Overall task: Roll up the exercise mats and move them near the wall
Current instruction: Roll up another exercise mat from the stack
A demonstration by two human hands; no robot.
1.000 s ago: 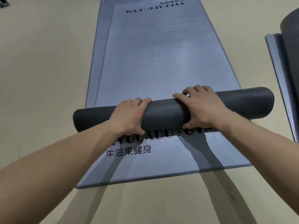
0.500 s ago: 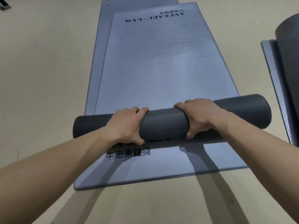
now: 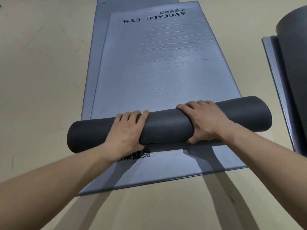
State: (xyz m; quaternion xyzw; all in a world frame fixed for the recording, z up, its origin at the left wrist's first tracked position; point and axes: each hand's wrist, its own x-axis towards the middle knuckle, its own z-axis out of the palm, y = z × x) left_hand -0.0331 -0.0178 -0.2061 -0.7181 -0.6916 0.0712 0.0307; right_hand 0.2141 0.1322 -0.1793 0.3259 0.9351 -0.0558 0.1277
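Hands (image 3: 166, 126) — roll (image 3: 167, 124) crosswise, left-right

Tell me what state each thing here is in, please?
Top mat: partly rolled, far end flat.
Bottom mat: flat on the floor under it.
Mat at right: partly rolled, mostly out of view.
Left hand: grips the top mat's roll.
Right hand: grips the same roll.

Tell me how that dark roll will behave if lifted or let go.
The roll would probably spring open or roll away if released: it is round, and the left hand and right hand both grip it. It is likely light and fairly stiff: its ends stick out without sagging.
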